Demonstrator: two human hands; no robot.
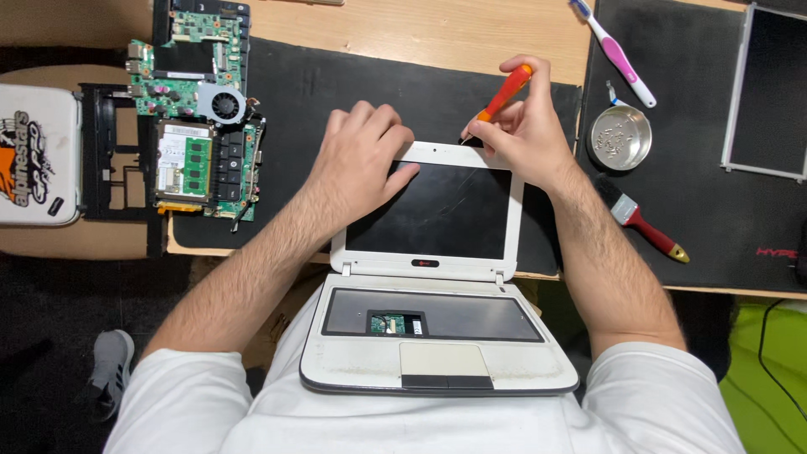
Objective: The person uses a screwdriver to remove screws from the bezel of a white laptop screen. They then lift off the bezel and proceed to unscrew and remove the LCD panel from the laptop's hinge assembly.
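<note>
A small white laptop (437, 357) rests open on my lap, its keyboard removed so a grey bay with a little green board shows. Its lid with the dark screen (437, 210) lies back against the desk edge. My left hand (361, 155) presses flat on the lid's top left corner. My right hand (517, 126) grips an orange-handled screwdriver (503, 94), whose tip touches the top bezel of the lid near the middle.
A green motherboard (197, 109) with a fan lies on the black mat at left, beside a white case (38, 155). At right lie a round metal tin of screws (620, 137), a red-handled brush (646, 220), a pink toothbrush (614, 52) and a loose screen panel (769, 92).
</note>
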